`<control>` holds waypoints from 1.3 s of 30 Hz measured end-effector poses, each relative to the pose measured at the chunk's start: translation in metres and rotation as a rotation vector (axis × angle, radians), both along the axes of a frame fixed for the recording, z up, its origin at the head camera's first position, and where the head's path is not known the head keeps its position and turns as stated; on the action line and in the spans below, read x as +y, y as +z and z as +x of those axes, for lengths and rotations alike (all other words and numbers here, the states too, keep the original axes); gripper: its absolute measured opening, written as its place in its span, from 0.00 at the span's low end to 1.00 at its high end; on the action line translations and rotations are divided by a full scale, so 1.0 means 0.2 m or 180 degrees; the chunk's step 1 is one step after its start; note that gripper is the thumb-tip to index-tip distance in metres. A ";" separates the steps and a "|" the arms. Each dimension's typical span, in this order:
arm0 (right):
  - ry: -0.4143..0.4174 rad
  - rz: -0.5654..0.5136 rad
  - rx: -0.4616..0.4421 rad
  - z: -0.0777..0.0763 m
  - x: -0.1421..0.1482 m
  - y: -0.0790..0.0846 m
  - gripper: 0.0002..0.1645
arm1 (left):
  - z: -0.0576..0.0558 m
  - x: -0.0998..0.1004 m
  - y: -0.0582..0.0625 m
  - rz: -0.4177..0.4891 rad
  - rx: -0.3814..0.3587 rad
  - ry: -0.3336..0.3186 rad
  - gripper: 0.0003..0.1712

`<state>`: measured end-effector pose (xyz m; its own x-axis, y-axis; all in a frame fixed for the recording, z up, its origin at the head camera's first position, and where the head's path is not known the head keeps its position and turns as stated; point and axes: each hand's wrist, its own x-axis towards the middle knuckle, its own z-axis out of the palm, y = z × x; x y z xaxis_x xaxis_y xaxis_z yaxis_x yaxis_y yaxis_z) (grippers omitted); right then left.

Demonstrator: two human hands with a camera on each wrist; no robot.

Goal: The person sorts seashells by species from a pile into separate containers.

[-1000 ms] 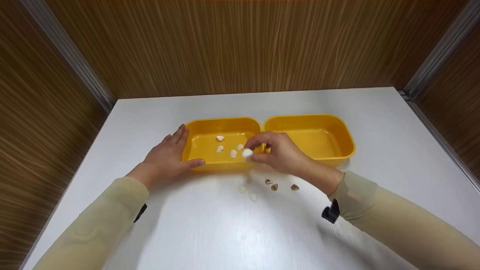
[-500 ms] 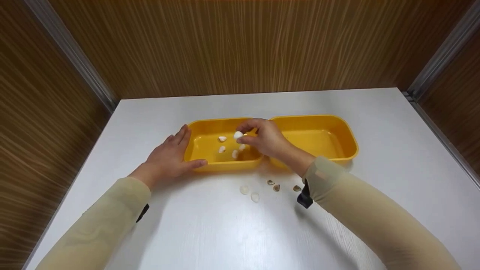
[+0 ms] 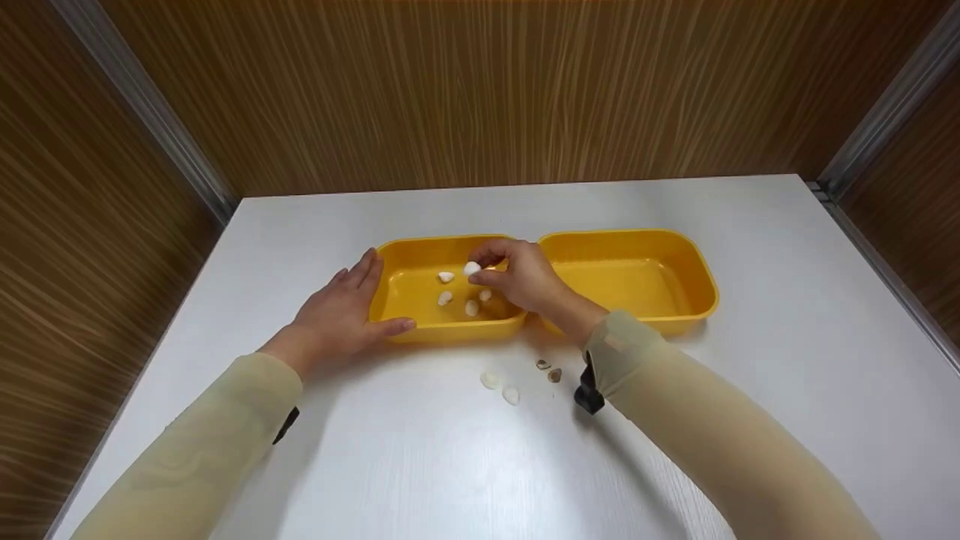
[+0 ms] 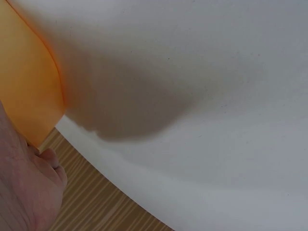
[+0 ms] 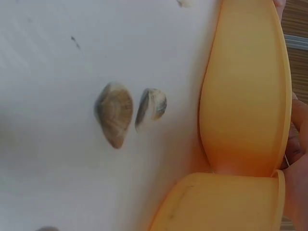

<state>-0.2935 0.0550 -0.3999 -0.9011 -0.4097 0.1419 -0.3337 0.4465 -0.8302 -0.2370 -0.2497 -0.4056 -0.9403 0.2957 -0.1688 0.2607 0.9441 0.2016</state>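
My right hand (image 3: 525,277) pinches a small white seashell (image 3: 472,268) between thumb and fingers, over the inside of the left yellow box (image 3: 450,334). Several pale shells (image 3: 445,298) lie spread on that box's floor below it. My left hand (image 3: 334,319) rests against the box's left end, fingers straight along the side and thumb at the front rim. In the left wrist view, part of the left hand (image 4: 36,187) shows beside the yellow wall. The right wrist view has the right hand (image 5: 299,154) at its edge, largely hidden behind the boxes.
A second yellow box (image 3: 630,296) stands just right of the first, with no shells showing in it. On the white table in front lie two pale shells (image 3: 490,380) and two brown shells (image 3: 555,375). A wood-patterned panel (image 3: 480,97) rises behind the table.
My right hand has carried the white shell from the left box's front rim back and left over its inside, slowing lately. A third brown shell is now hidden by the right wrist. The left hand stays put.
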 end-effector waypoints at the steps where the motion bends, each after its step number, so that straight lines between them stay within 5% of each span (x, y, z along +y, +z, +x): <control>1: -0.0002 0.0030 0.0004 0.00 0.00 0.00 0.14 | 0.00 0.00 0.00 0.0007 -0.0004 0.0002 0.77; 19: -0.0088 0.0508 0.0043 0.00 -0.03 -0.01 0.17 | 0.01 0.00 0.01 0.0014 -0.0003 -0.0020 0.76; 25: 0.0039 0.0623 0.0284 0.00 -0.02 -0.02 0.26 | 0.01 0.01 0.01 0.0035 0.0019 -0.0012 0.76; 32: -0.0035 0.0324 0.0224 0.01 0.00 0.00 0.22 | 0.00 0.01 0.01 -0.0013 -0.0009 0.0001 0.76; 39: 0.0051 0.0062 0.0476 0.08 0.05 0.09 0.20 | 0.00 0.02 0.01 -0.0021 -0.0034 0.0016 0.76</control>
<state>-0.2770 0.0652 -0.3823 -0.8638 -0.4279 0.2660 -0.4603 0.4557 -0.7618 -0.2361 -0.2466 -0.4035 -0.9399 0.2896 -0.1809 0.2536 0.9468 0.1980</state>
